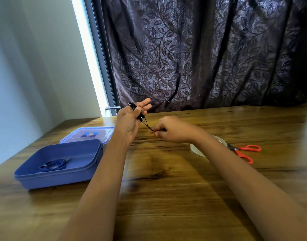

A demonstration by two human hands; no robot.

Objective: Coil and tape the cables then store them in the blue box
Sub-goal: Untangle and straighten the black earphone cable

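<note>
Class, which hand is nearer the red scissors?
Right. The right hand, pinching the black cable, is just left of the scissors; the left hand is farther left.

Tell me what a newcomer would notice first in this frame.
The two hands mid-table: the left hand holds a black cable looped on its fingers, and the right hand pinches its trailing strand. Next, the open blue box at left with a coiled blue cable inside, and the red scissors at right. A dark leaf-patterned curtain fills the background.
</note>
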